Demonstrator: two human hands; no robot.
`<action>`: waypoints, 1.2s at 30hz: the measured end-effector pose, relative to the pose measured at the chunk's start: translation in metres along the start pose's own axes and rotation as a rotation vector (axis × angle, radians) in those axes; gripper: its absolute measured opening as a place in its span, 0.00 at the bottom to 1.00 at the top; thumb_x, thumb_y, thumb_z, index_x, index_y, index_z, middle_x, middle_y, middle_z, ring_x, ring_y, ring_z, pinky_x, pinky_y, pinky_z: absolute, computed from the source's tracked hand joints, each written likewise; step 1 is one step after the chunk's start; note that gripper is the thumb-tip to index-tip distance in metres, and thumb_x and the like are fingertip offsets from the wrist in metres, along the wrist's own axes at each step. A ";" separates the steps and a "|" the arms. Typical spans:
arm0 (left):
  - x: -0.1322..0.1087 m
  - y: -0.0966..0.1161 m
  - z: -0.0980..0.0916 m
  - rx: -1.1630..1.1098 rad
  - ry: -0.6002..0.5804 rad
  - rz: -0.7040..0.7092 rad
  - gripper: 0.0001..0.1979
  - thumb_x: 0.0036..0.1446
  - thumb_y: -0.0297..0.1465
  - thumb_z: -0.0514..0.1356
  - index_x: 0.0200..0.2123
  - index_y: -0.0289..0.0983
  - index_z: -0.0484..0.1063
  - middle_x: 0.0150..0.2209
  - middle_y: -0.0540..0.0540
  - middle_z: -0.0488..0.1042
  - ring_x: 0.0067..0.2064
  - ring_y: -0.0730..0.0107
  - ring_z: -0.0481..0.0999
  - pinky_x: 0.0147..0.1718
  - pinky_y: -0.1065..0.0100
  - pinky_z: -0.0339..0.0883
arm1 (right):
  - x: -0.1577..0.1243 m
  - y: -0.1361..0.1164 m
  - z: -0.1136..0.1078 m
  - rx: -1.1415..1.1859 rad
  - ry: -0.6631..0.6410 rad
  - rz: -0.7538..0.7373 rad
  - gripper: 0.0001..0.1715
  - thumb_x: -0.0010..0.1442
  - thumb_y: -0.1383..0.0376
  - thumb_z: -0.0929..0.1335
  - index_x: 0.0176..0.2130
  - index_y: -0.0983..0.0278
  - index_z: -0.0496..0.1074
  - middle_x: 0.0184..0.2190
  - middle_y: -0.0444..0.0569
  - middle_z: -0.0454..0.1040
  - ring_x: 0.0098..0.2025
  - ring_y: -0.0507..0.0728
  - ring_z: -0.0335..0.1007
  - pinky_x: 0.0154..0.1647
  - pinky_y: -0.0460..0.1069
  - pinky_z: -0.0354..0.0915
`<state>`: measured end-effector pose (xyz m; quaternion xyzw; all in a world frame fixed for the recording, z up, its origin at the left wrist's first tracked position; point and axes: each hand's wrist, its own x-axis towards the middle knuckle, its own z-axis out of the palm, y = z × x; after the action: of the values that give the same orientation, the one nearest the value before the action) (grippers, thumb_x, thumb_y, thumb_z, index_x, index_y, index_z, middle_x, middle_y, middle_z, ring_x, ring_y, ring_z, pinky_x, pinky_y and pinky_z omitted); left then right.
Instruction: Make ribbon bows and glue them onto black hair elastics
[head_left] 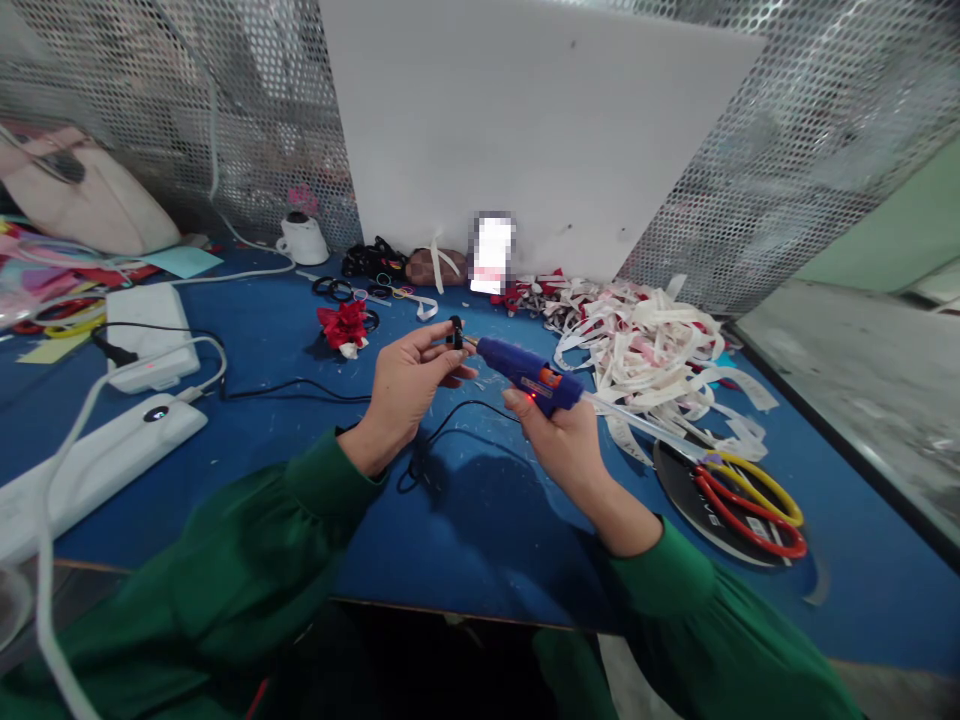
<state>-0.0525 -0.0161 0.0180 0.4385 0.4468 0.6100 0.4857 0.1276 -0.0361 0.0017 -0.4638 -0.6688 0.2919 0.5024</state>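
Observation:
Between the thumb and fingers of my left hand (409,385) is a small black band (455,333), which looks like a hair tie. My right hand (566,440) is wrapped round the handle of a blue glue gun (529,372). Its nozzle meets or nearly meets the black band; I cannot tell if they touch. A clear glue stick (637,418) sticks out of the gun's back end, and a small red light glows on its side. Left of my left hand lies a red fabric flower (345,325) with a whitish piece under it.
White ribbons (637,335) are heaped at the back right. Scissors with red and yellow handles (757,510) lie on a black disc (675,490). Black hair ties (331,289) lie at the back. White power strips (97,460) and cables occupy the left. A lit phone (493,250) leans on a white board (525,120).

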 end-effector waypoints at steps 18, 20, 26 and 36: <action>-0.001 0.002 -0.001 0.056 0.004 -0.016 0.24 0.49 0.35 0.72 0.50 0.35 0.78 0.34 0.44 0.83 0.27 0.72 0.79 0.21 0.74 0.61 | -0.004 0.006 0.001 0.011 0.033 -0.013 0.17 0.60 0.51 0.71 0.37 0.63 0.75 0.22 0.43 0.70 0.23 0.52 0.65 0.26 0.48 0.63; -0.001 0.003 0.000 0.054 -0.001 -0.024 0.26 0.47 0.35 0.72 0.50 0.34 0.78 0.34 0.44 0.83 0.26 0.71 0.79 0.20 0.74 0.60 | -0.004 0.007 0.000 -0.009 0.036 -0.019 0.17 0.60 0.51 0.71 0.36 0.62 0.75 0.23 0.43 0.72 0.24 0.53 0.65 0.26 0.48 0.64; -0.003 0.002 0.000 0.069 -0.052 -0.026 0.26 0.46 0.34 0.73 0.51 0.34 0.78 0.34 0.44 0.83 0.26 0.71 0.79 0.20 0.73 0.60 | -0.004 0.009 0.000 -0.025 0.051 -0.023 0.18 0.61 0.50 0.71 0.38 0.62 0.76 0.25 0.44 0.73 0.24 0.53 0.67 0.27 0.49 0.65; -0.004 0.004 0.001 0.094 -0.087 -0.020 0.24 0.46 0.34 0.73 0.49 0.35 0.80 0.31 0.45 0.82 0.25 0.70 0.77 0.21 0.71 0.59 | -0.004 0.010 -0.001 -0.034 0.057 -0.016 0.18 0.60 0.50 0.71 0.38 0.62 0.76 0.24 0.45 0.73 0.25 0.54 0.68 0.26 0.49 0.65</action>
<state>-0.0519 -0.0208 0.0216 0.4825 0.4579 0.5637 0.4897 0.1316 -0.0358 -0.0082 -0.4752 -0.6627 0.2631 0.5156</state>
